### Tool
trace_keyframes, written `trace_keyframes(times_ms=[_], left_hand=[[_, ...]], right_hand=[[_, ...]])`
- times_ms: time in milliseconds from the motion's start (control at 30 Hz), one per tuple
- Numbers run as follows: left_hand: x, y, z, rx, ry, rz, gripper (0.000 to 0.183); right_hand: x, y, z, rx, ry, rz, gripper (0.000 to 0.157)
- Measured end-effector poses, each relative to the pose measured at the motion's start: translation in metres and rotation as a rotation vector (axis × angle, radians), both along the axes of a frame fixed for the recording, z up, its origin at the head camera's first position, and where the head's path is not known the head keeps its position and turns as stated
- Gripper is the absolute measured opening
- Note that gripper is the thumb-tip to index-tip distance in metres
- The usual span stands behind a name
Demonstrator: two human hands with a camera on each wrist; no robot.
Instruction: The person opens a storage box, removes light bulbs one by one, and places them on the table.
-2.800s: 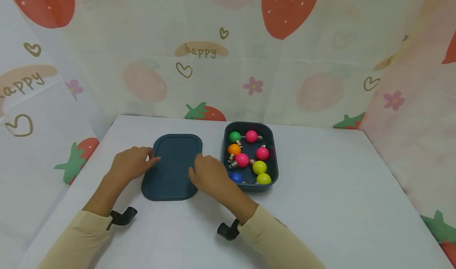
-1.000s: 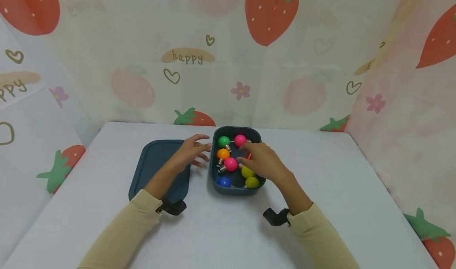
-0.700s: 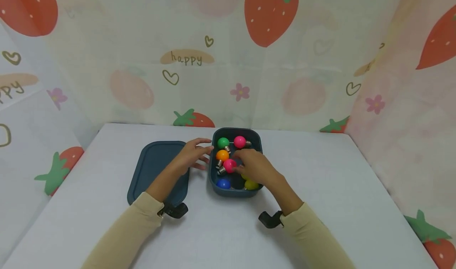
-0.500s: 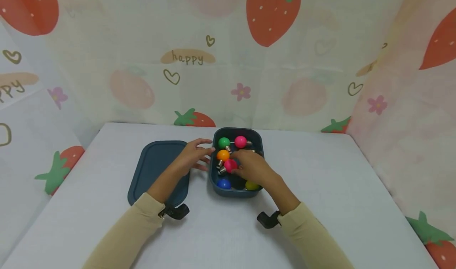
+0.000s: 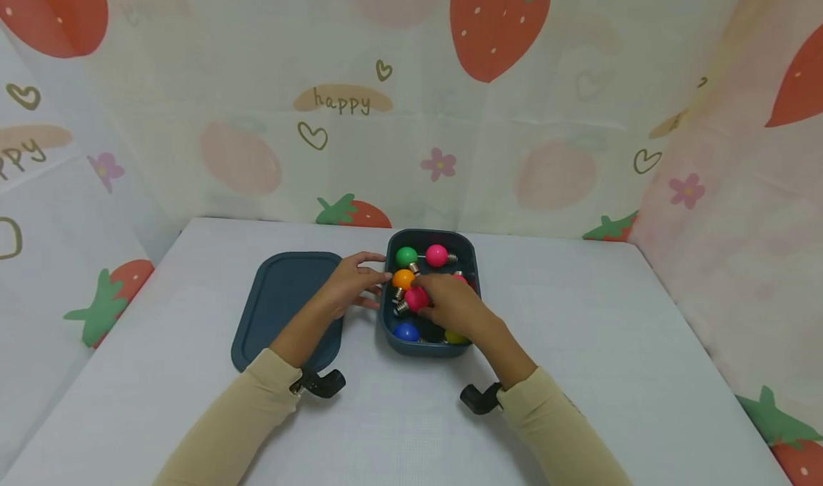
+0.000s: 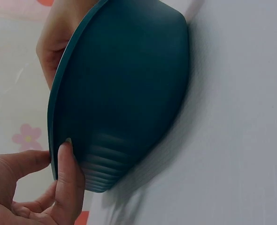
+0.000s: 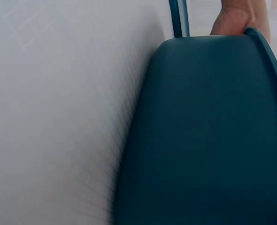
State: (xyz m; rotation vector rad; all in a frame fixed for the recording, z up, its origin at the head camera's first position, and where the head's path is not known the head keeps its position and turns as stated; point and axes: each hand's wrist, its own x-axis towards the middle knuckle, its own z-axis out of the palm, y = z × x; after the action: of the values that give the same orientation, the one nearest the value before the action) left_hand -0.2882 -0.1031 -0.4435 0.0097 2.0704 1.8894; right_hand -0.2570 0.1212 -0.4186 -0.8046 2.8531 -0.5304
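A dark blue box [image 5: 423, 351] holds several coloured light bulbs with screw bases. My left hand [image 5: 349, 286] is at its left rim; in the left wrist view the thumb and fingers [image 6: 69, 187] pinch the rim and outer wall. My right hand [image 5: 454, 304] reaches down into the box, index finger and thumb on either side of a pink bulb [image 5: 416, 299]. Around it lie an orange bulb [image 5: 403, 279], a green bulb [image 5: 406, 256], another pink bulb [image 5: 436, 255] and a blue bulb [image 5: 406, 331]. A yellow bulb [image 5: 456, 338] is partly covered by my right hand.
The flat dark blue lid [image 5: 283, 293] lies on the white table [image 5: 598, 343] left of the box, partly under my left forearm. Strawberry-print cloth [image 5: 360, 150] rises behind and at both sides. Black wrist cameras [image 5: 326, 384] sit at both cuffs.
Both hands have left the lid. My left hand has come to the box's left rim, and my right hand has lowered into the box, its fingers closing round the pink bulb.
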Motion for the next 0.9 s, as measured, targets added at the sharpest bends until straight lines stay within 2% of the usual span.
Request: trace_keyframes(times_ms=[333, 633, 900], left_hand=[[0.0, 0.0021, 0.0005, 0.005, -0.018, 0.012, 0.051], [0.0025, 0.0017, 0.002, 0.016, -0.012, 0.012, 0.05], [0.0022, 0.0014, 0.003, 0.037, -0.017, 0.008, 0.05]], right_hand=[[0.0023, -0.0018, -0.0015, 0.006, 0.002, 0.003, 0.047], [0.002, -0.0023, -0.0054, 0.026, -0.003, 0.022, 0.039], [0.0059, 0.0026, 0.0025, 0.023, 0.045, -0.004, 0.044]])
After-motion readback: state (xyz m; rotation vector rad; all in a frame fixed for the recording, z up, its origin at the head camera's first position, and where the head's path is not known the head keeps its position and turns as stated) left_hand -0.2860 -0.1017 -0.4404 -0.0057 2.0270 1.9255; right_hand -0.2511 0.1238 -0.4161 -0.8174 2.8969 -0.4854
